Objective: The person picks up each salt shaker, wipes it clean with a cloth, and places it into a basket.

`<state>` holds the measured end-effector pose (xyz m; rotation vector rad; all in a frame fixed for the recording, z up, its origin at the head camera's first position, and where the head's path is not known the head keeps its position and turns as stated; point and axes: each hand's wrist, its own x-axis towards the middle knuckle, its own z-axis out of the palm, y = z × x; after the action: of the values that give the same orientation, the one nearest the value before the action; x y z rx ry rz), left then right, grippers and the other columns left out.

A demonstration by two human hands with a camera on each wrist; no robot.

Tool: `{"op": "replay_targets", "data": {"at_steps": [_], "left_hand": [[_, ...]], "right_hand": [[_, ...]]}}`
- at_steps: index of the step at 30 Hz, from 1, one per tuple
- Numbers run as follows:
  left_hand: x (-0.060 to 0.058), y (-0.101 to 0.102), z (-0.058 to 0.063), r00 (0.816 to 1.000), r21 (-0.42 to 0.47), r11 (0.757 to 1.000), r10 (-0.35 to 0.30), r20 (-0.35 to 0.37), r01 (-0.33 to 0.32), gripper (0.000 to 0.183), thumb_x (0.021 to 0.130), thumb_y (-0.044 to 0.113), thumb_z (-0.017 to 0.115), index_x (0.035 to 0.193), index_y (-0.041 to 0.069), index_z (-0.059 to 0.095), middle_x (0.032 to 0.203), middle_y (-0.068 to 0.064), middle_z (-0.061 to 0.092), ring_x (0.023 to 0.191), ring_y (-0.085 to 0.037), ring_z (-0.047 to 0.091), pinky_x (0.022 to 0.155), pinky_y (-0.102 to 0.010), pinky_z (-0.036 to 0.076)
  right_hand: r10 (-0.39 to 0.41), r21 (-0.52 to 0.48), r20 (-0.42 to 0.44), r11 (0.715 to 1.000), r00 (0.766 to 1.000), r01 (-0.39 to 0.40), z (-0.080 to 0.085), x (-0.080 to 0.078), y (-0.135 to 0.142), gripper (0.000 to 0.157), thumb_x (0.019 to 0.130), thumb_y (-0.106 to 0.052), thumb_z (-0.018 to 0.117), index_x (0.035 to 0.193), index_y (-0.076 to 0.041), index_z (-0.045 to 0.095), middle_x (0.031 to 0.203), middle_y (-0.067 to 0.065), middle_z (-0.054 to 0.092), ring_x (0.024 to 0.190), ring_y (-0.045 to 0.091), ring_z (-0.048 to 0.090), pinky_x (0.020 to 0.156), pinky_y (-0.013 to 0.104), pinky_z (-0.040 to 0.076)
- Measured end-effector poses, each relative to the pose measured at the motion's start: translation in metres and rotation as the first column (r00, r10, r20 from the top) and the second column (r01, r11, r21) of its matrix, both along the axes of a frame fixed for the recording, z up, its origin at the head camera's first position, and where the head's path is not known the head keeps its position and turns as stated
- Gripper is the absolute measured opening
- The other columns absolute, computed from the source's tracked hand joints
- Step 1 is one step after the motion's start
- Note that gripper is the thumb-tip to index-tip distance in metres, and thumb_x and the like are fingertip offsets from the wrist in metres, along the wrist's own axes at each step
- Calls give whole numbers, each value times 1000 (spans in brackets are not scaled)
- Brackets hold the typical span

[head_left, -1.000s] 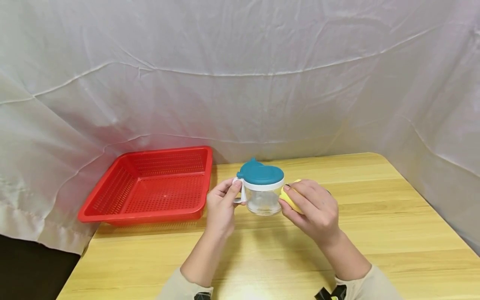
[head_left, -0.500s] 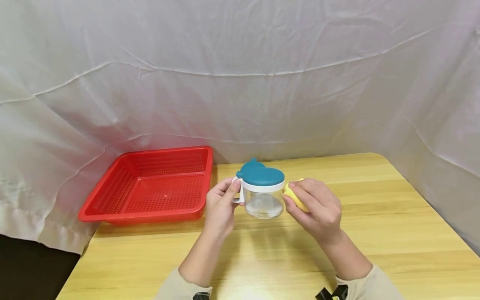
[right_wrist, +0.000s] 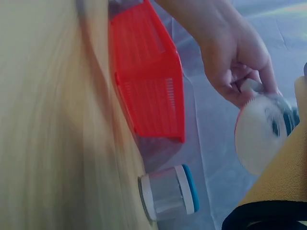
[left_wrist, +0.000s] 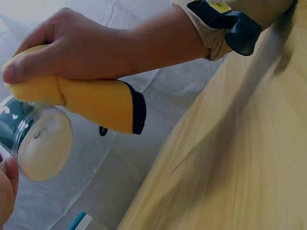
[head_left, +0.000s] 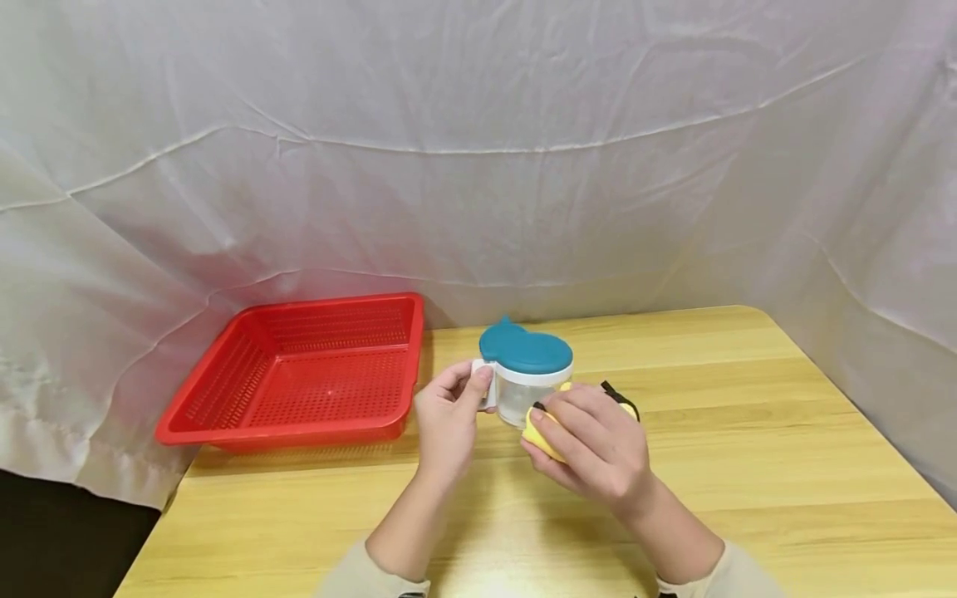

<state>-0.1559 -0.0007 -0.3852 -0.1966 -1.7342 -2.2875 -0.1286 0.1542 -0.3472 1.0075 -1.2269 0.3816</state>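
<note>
The head view is bright and mostly crisp, lit apparently from above, with a white glare spot on the wooden tabletop (head_left: 748, 432) on the near side of the held glass jar (head_left: 523, 380). Soft shadows spread there, and the pale curtain (head_left: 478, 208) behind the jar has a satiny sheen. Both wrist views are dimmer and cooler; the right blurs the tabletop left of the jar, the left shows a long shadow right of it.

No text, label or number is readable.
</note>
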Motion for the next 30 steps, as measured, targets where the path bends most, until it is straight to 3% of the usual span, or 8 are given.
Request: {"op": "replay_targets", "data": {"at_steps": [6, 14, 22, 30], "left_hand": [[6, 5, -2, 996, -144, 989, 29, -86, -41, 19, 88, 18, 75, 99, 3, 74, 83, -16, 69, 72, -14, 64, 57, -29, 60], [11, 14, -6, 990, -191, 980, 22, -140, -49, 15, 88, 18, 76, 97, 7, 76, 89, -9, 69, 81, -14, 66, 60, -32, 61], [14, 18, -11, 967, -261, 961, 20, -253, -88, 16, 86, 21, 77, 98, 11, 76, 94, -2, 71, 87, -14, 65, 61, -25, 59], [13, 13, -10, 974, -245, 966, 31, -223, -87, 18, 86, 25, 77, 100, 12, 77, 96, -1, 71, 85, -16, 66, 63, -29, 60]], "right_hand": [[2, 36, -38, 999, 999, 0, 0, 4, -5, 24, 90, -20, 71, 78, 1, 72, 68, 10, 68, 57, 24, 61, 50, 37, 56], [11, 52, -37, 999, 999, -9, -1, 7, -6, 23, 90, -19, 71, 78, 0, 72, 68, 10, 68, 59, 24, 62, 51, 36, 56], [-7, 82, 30, 997, 1000, 5, -2, 11, -8, 22, 89, -20, 71, 82, 0, 73, 71, 9, 69, 60, 23, 62, 53, 36, 57], [-34, 176, 89, 984, 995, 17, -8, 13, -9, 22, 90, -21, 70, 85, 0, 74, 74, 7, 70, 65, 20, 63, 60, 31, 58]]}}
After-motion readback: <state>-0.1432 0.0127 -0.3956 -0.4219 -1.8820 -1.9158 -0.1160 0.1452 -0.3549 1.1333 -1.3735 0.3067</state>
